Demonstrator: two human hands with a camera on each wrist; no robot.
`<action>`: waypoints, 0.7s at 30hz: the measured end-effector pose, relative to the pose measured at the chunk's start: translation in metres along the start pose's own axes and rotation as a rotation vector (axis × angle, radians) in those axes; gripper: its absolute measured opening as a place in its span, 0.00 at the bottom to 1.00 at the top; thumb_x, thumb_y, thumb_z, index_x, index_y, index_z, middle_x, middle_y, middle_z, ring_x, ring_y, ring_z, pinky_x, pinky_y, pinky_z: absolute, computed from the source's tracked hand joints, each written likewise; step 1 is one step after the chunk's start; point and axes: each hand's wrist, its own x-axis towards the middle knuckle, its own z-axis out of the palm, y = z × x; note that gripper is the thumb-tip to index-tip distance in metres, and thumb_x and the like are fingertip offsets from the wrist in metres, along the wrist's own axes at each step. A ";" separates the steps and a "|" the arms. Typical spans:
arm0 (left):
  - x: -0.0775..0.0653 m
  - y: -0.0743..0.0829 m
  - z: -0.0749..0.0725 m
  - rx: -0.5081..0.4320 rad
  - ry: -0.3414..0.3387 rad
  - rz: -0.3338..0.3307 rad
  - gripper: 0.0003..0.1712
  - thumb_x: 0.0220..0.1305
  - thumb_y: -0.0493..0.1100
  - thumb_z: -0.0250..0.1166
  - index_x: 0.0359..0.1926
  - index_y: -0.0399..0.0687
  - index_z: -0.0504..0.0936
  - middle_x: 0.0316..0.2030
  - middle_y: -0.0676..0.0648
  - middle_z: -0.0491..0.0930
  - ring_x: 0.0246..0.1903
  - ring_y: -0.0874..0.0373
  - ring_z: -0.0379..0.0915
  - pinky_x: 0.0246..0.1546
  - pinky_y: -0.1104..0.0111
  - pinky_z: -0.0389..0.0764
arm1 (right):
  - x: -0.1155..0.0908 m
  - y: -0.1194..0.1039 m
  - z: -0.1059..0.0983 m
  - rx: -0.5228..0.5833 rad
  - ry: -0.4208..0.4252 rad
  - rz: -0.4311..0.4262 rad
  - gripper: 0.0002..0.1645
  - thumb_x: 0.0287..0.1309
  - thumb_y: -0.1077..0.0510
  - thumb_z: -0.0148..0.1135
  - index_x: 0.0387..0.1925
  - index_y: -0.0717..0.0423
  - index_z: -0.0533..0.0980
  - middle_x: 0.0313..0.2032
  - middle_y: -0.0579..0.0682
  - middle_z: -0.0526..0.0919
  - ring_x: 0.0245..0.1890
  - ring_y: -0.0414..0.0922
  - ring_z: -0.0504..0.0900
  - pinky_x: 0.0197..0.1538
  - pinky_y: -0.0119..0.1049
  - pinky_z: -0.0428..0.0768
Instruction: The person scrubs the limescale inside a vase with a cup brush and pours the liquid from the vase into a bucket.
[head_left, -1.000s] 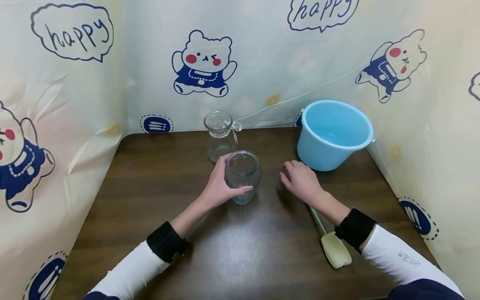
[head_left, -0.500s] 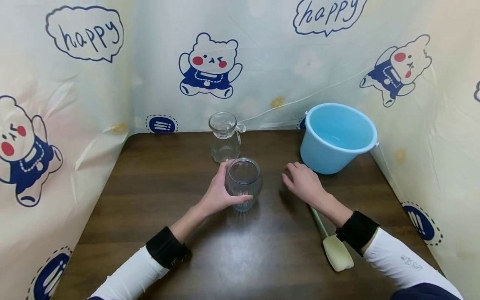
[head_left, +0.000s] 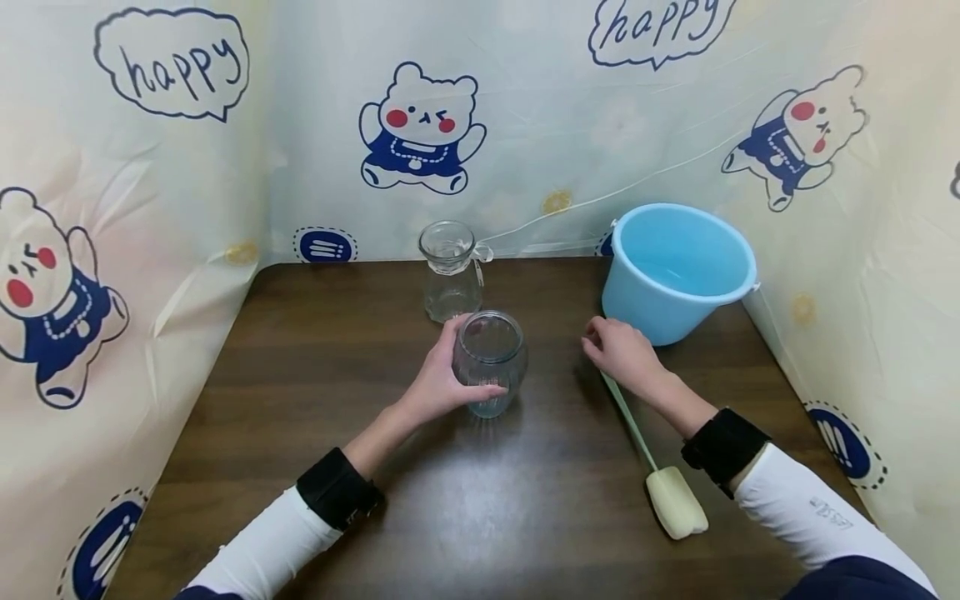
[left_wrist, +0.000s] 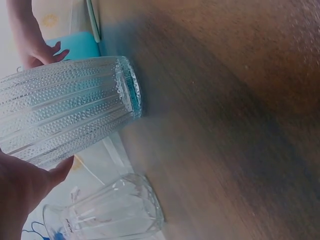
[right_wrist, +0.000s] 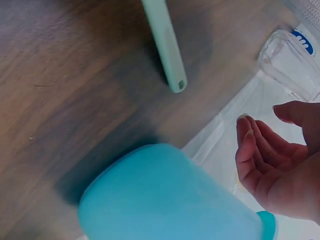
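Note:
My left hand (head_left: 435, 383) grips a clear glass jar (head_left: 491, 362) around its side, thumb across the front. The left wrist view shows ribs and small raised dots on the jar's wall (left_wrist: 75, 107), with its base close to the table. My right hand (head_left: 622, 354) hovers with loosely curled fingers near the blue bucket; the right wrist view shows nothing in its palm (right_wrist: 280, 185). Below that hand lies a cream tulip (head_left: 677, 504), its bloom toward me. The cut-looking end of its green stem (right_wrist: 170, 60) has a small hole.
A light-blue bucket (head_left: 663, 312) stands at the back right of the dark wooden table (head_left: 322, 375). Behind the jar stands another glass vase (head_left: 452, 292) with a ribbon at its neck. A printed cloth (head_left: 525, 150) hangs along the table's back and sides.
My right hand has shifted slightly right toward the bucket, and more of the tulip's stem shows. My left hand keeps its grip on the jar. The head view has shifted slightly.

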 end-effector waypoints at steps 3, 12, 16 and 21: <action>-0.002 -0.001 0.001 -0.007 0.004 -0.015 0.61 0.41 0.41 0.88 0.73 0.54 0.61 0.65 0.48 0.75 0.61 0.50 0.74 0.64 0.48 0.72 | -0.001 0.004 0.002 -0.010 -0.024 0.006 0.14 0.72 0.56 0.62 0.50 0.64 0.79 0.38 0.58 0.84 0.34 0.51 0.82 0.41 0.49 0.84; -0.001 0.001 -0.004 0.024 -0.012 -0.011 0.62 0.43 0.40 0.88 0.75 0.52 0.60 0.68 0.45 0.73 0.65 0.47 0.71 0.68 0.47 0.69 | -0.010 0.011 0.006 -0.019 -0.128 0.039 0.12 0.72 0.56 0.63 0.46 0.63 0.79 0.32 0.54 0.82 0.28 0.47 0.79 0.34 0.43 0.81; -0.002 0.002 -0.010 0.061 -0.052 0.009 0.59 0.52 0.55 0.83 0.77 0.50 0.59 0.71 0.43 0.70 0.69 0.45 0.67 0.70 0.45 0.66 | -0.014 0.016 0.007 -0.050 -0.243 0.071 0.10 0.71 0.56 0.63 0.40 0.60 0.78 0.29 0.52 0.79 0.26 0.46 0.77 0.30 0.40 0.78; 0.000 -0.001 -0.024 0.053 -0.019 0.119 0.43 0.78 0.67 0.52 0.77 0.41 0.61 0.70 0.35 0.71 0.70 0.41 0.67 0.69 0.44 0.68 | -0.021 0.022 0.009 -0.083 -0.332 0.114 0.11 0.68 0.56 0.65 0.33 0.57 0.73 0.25 0.51 0.75 0.24 0.46 0.75 0.28 0.38 0.73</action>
